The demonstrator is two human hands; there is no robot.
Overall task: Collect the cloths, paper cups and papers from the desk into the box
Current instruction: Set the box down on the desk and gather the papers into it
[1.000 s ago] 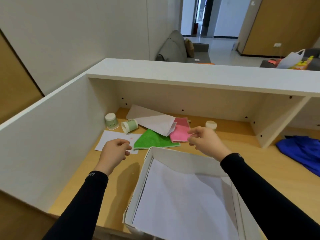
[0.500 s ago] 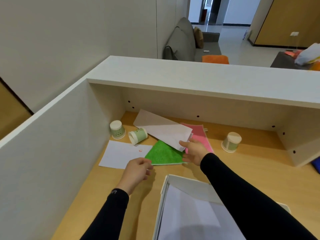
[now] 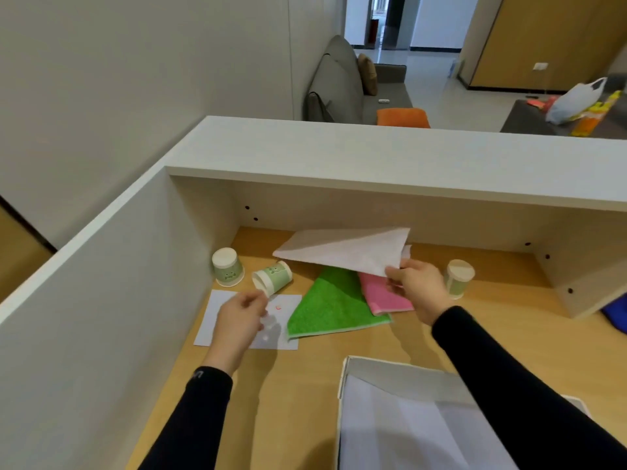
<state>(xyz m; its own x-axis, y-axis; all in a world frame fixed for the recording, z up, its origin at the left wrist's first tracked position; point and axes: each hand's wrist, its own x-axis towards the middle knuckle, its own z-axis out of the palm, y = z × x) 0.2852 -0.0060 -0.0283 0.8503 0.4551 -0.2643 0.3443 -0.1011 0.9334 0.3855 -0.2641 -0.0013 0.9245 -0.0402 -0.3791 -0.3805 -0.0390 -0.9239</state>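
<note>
My right hand [image 3: 415,288] pinches the near corner of a white paper sheet [image 3: 346,249] and holds it lifted above the desk. Under it lie a green cloth [image 3: 330,308] and a pink cloth [image 3: 385,295], side by side. My left hand [image 3: 239,320] hovers over a second white paper [image 3: 217,317] flat on the desk, fingers loosely curled, holding nothing. One paper cup [image 3: 228,266] stands upside down at the left, another [image 3: 273,277] lies on its side beside it, and a third [image 3: 459,278] stands upside down just right of my right hand. The white box [image 3: 373,374] sits at the near right with paper inside.
The wooden desk [image 3: 305,385] is closed in by a white side panel [image 3: 101,300] on the left and a white shelf [image 3: 373,154] over the back. A blue cloth [image 3: 617,315] shows at the far right behind a divider.
My right hand has taken the corner of the folded white paper and raised it off the cloths. My left hand has moved forward over the flat paper. The view has shifted left and closer.
</note>
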